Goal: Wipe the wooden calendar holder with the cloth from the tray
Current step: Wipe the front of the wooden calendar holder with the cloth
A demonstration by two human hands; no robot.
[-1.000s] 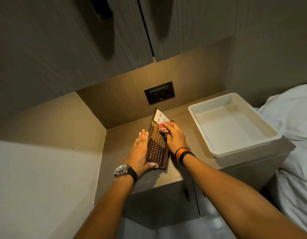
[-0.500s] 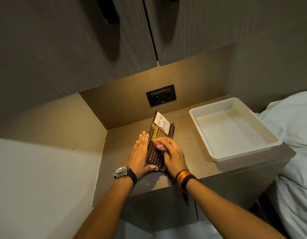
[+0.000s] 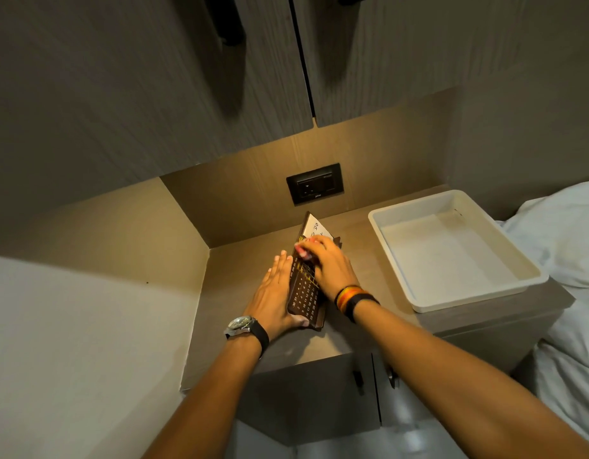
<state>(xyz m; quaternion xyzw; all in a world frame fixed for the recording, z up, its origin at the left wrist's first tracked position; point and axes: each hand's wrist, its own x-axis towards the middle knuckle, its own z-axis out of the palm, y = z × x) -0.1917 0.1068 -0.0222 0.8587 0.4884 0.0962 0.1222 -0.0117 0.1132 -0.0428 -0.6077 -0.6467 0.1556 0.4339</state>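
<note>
Dim bedside niche, warm light; wood-grain cabinet top (image 3: 240,260) under two upper cabinet doors. Nearest: my left hand (image 3: 275,298), watch (image 3: 240,325) on the wrist, lies flat and spread beside the wooden calendar holder (image 3: 305,293), thumb hooked against its near corner, bracing rather than gripping. The holder lies tilted on the top, number grid facing up, a handwritten paper note (image 3: 314,229) at its far end. My right hand (image 3: 329,265), bands on the wrist, is closed over a pink cloth (image 3: 303,249), pressing it on the holder's upper face. To the right, apart from the holder: white tray (image 3: 418,299). Beyond: black wall socket (image 3: 314,183). White bedding (image 3: 564,233) at far right.
</note>
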